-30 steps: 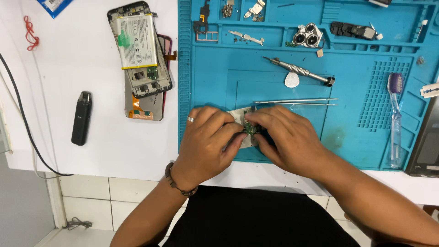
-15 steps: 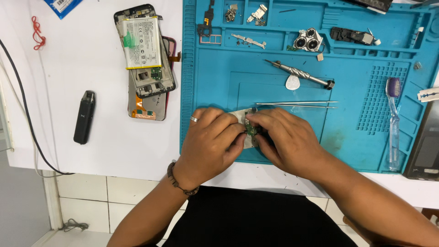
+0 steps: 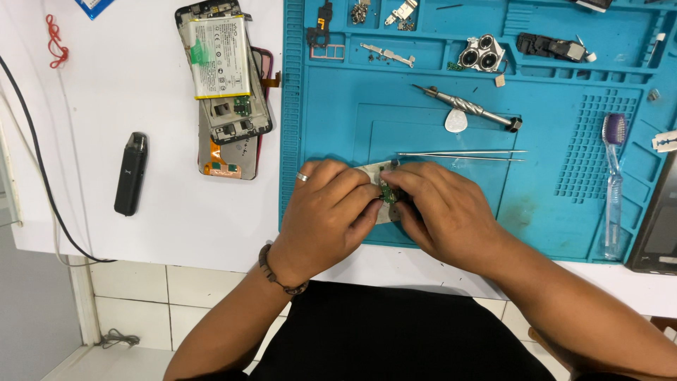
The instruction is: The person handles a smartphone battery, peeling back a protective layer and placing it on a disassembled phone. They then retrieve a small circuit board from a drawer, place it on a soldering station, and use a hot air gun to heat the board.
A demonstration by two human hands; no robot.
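Note:
My left hand (image 3: 326, 212), with a ring on one finger, and my right hand (image 3: 443, 212) meet over the near part of a blue repair mat (image 3: 352, 106). Between their fingertips they pinch a small green circuit board (image 3: 387, 192) with a pale strip under it. Most of the board is hidden by my fingers. Just beyond my hands lie thin metal tweezers (image 3: 462, 154) on the mat.
A screwdriver (image 3: 469, 109) and a white pick (image 3: 455, 122) lie further back on the mat, with a camera module (image 3: 482, 53) and small parts in the mat's trays. A toothbrush (image 3: 613, 183) lies at right. On the white table, an opened phone with battery (image 3: 222, 70) and a black stick-shaped device (image 3: 131, 173).
My hands stay closed on the small board in the same spot. Only the view has shifted slightly.

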